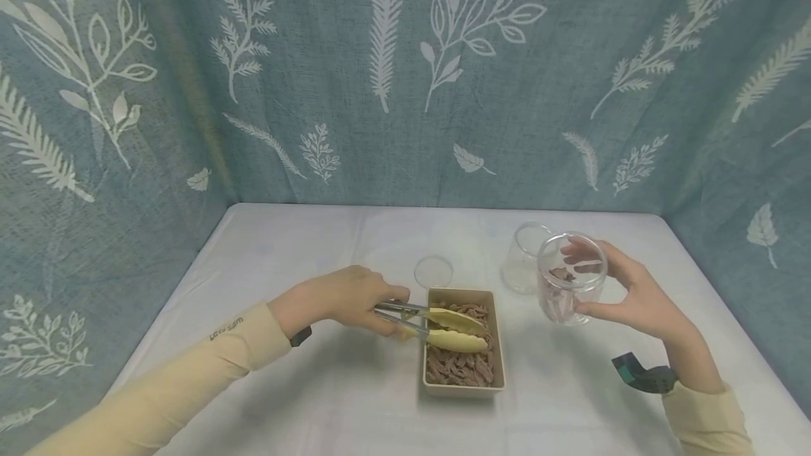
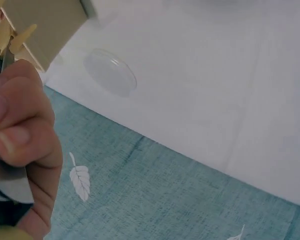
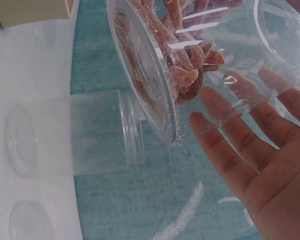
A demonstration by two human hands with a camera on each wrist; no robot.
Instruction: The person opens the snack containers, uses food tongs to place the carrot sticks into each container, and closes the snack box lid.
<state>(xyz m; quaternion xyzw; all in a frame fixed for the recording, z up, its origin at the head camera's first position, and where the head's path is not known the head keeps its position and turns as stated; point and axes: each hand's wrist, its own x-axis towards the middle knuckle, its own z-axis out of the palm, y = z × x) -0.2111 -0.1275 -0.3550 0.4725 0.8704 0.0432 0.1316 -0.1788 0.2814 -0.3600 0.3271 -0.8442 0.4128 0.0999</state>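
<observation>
My left hand point(image 1: 359, 299) grips metal tongs point(image 1: 400, 315) with yellow tips. Slightly apart, the tips lie over brown dried meat strips point(image 1: 459, 368) in a beige rectangular box point(image 1: 465, 391). In the left wrist view the fingers point(image 2: 25, 100) are curled round the tong handles. With thumb and fingers on opposite sides, my right hand point(image 1: 633, 294) holds a clear jar point(image 1: 573, 294), its open mouth tilted towards the head camera. Inside it, gathered at the bottom, several meat strips point(image 3: 185, 65) show in the right wrist view.
Just behind the held jar, a second clear jar point(image 1: 519, 269) stands on the white table point(image 1: 304, 231). A clear round lid point(image 1: 434, 271) lies by the box's far left corner. Another clear round piece point(image 3: 32, 222) shows beyond the standing jar. Blue-green patterned curtains point(image 1: 342, 76) enclose the table.
</observation>
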